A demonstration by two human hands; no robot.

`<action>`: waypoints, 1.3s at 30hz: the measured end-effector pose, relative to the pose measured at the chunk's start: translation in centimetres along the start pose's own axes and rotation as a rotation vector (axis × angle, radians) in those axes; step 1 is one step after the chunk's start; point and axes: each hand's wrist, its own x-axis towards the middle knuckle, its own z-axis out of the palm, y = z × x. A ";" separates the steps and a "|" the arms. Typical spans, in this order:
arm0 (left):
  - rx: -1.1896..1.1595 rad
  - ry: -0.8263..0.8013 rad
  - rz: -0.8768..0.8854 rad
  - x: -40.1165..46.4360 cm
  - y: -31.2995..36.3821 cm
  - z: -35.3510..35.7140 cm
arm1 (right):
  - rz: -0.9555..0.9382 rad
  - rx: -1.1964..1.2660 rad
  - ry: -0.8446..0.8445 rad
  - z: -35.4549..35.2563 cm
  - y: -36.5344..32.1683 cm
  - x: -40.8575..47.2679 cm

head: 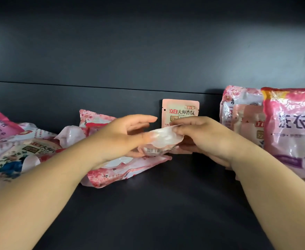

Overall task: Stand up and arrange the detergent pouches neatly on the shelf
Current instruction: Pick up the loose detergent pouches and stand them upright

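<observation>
- Gripping a small pouch (163,141) between us now: our left hand (122,136) pinches its near side and our right hand (200,138) clamps its far side, the pouch lifted just above the shelf (166,204) near the middle, its barcode end facing down.
- Behind it, one small pink sachet (181,110) stands upright against the shelf's back wall, so that one looks settled.
- Toward the right edge, two big pouches stand: a pale pink one (238,112) and, in front of it, a brighter pink one (292,130). By our reckoning that side is done.
- The left edge is a mess: a flowered pouch (122,170) lies flat under our left hand, and a heap of pouches (12,150) slumps beyond it.
- We'd call this under halfway, with the held pouch to stand and the left pile to follow.
</observation>
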 end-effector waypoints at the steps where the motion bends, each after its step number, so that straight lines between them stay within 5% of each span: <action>1: -0.083 0.040 -0.024 0.0 0.2 0.0 | -0.018 0.025 0.010 -0.2 -0.2 0.0; 6: -0.255 0.230 -0.242 0.5 0.8 -0.5 | -0.120 0.101 0.101 -0.5 -0.3 0.0; 10: -0.172 -0.182 -0.609 -0.4 0.9 -0.4 | -0.165 0.211 0.158 -0.8 -0.4 0.0; 12: -0.322 -0.298 -0.650 -0.3 0.8 0.2 | -0.209 0.264 0.170 -0.7 -0.6 0.1; 16: -0.681 -0.153 -0.538 0.5 0.8 0.6 | -0.270 0.156 0.136 0.3 -0.8 -0.4; 21: -0.809 -0.001 -0.321 0.2 1.1 -0.1 | -0.229 0.232 0.070 0.8 -1.3 -0.8; 28: -0.527 -0.024 -0.050 0.1 0.2 0.0 | 0.009 0.565 0.118 0.2 -0.4 0.5; 39: -0.160 -0.002 0.061 1.1 -1.4 0.6 | -0.039 0.716 0.170 -0.8 1.2 1.4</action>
